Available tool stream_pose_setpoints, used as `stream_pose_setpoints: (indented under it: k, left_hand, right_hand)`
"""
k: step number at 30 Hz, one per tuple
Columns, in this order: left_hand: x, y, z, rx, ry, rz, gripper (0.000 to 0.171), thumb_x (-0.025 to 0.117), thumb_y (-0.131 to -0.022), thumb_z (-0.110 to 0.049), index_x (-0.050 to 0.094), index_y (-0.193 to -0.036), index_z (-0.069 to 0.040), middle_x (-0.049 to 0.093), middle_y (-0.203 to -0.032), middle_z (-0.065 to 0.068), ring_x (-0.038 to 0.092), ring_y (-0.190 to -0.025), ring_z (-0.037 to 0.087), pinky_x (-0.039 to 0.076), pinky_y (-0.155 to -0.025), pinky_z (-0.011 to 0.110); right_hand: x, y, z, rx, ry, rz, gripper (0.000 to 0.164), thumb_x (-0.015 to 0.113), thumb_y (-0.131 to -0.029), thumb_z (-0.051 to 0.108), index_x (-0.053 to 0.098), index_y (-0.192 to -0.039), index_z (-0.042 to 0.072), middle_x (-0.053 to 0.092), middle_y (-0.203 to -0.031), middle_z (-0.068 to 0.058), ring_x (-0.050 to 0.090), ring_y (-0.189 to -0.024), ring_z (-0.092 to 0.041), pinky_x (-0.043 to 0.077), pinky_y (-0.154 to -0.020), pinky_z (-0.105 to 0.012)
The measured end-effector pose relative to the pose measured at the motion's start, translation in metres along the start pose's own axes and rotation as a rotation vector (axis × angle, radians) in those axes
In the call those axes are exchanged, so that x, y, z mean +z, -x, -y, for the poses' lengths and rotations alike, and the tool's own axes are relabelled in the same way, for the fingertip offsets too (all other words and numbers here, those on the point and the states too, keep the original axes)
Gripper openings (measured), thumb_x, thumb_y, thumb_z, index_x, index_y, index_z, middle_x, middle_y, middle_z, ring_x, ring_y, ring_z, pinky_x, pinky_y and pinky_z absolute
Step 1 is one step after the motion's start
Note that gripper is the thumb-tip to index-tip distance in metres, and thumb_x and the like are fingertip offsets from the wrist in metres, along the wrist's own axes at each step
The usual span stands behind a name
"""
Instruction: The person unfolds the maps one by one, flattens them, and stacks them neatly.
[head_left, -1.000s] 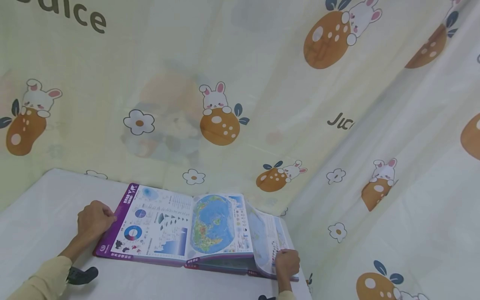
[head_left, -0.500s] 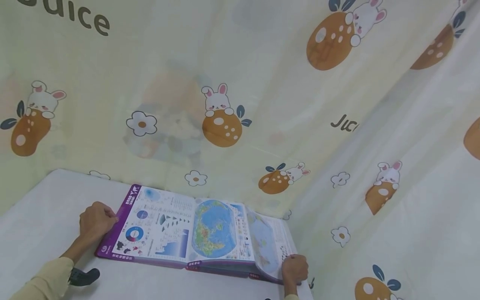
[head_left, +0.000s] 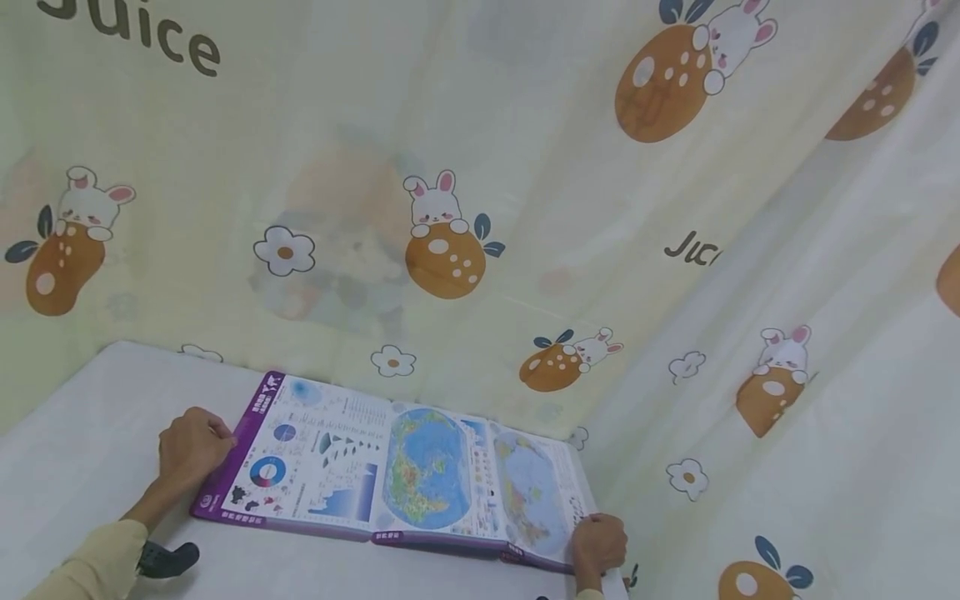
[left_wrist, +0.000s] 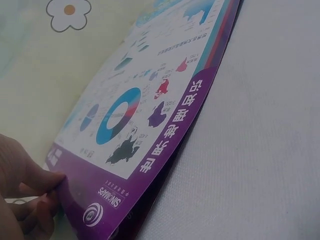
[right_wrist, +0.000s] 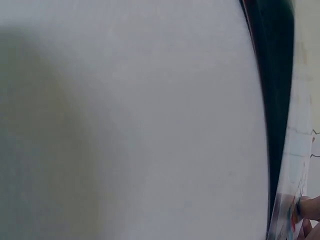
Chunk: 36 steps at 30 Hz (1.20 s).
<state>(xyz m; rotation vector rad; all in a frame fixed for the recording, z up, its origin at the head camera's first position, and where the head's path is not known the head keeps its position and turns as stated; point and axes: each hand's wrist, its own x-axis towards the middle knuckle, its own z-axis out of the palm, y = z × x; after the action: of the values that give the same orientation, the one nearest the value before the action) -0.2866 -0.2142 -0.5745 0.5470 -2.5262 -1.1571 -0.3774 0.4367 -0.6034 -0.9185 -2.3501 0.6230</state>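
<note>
A folding map with glossy panels lies spread across the white table, its left border purple. Charts fill the left panel, and world maps show on the two panels to the right. My left hand pinches the purple border; in the left wrist view its thumb presses on the top face, and that edge tilts up. At the far right end my right hand grips the map's outer edge. In the right wrist view, only the fingers at the edge show, beside the map's narrow side.
The white tabletop extends in front of the map. A patterned curtain with rabbits and fruit hangs right behind the map and along the right side. A curved black piece sits at the left wrist.
My right hand has moved right and slightly down, pulling the map's right end outward. The raised, curved right panels have flattened and the gap under them has closed. The left hand keeps its hold.
</note>
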Motion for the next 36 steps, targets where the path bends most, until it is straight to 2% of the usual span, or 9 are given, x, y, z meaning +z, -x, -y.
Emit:
stream_pose_setpoints:
  k: [9,19,26,36]
  left_hand:
    - [0.0027,-0.0017,0.0009,0.004,-0.008,-0.015,0.018,0.078,-0.091,-0.002,0.072,-0.092,0.014,0.073,-0.085,0.030,0.066,-0.071,0.034,0.048,-0.064,0.041]
    - [0.0027,-0.0012,0.0028,0.017,-0.010,-0.006,0.017,0.077,-0.091,-0.003,0.069,-0.093,0.013,0.072,-0.081,0.027,0.064,-0.067,0.030,0.042,-0.058,0.031]
    - [0.0019,-0.0011,0.0026,0.011,-0.009,-0.002,0.017,0.077,-0.091,-0.003,0.069,-0.093,0.013,0.072,-0.081,0.027,0.063,-0.067,0.029,0.042,-0.057,0.031]
    - [0.0010,0.0002,0.0020,-0.013,-0.002,0.006,0.018,0.076,-0.093,-0.004,0.070,-0.092,0.012,0.072,-0.084,0.029,0.064,-0.069,0.031,0.044,-0.058,0.032]
  right_hand:
    - [0.0074,-0.0069,-0.0005,0.039,0.014,-0.008,0.021,0.060,-0.091,-0.002,0.078,-0.099,-0.009,0.077,-0.098,-0.032,0.072,-0.090,-0.053,0.052,-0.078,-0.061]
    - [0.0087,-0.0076,-0.0026,0.030,-0.001,-0.040,0.020,0.059,-0.088,-0.001,0.077,-0.091,-0.009,0.077,-0.096,-0.033,0.071,-0.090,-0.056,0.050,-0.075,-0.063]
    - [0.0062,-0.0077,-0.0068,0.004,-0.035,-0.052,0.019,0.060,-0.084,0.000,0.077,-0.085,-0.008,0.077,-0.091,-0.032,0.070,-0.085,-0.055,0.046,-0.067,-0.058]
    - [0.0014,-0.0041,-0.0045,0.000,-0.063,-0.063,0.019,0.062,-0.083,-0.001,0.079,-0.088,-0.007,0.077,-0.094,-0.032,0.071,-0.086,-0.056,0.045,-0.064,-0.057]
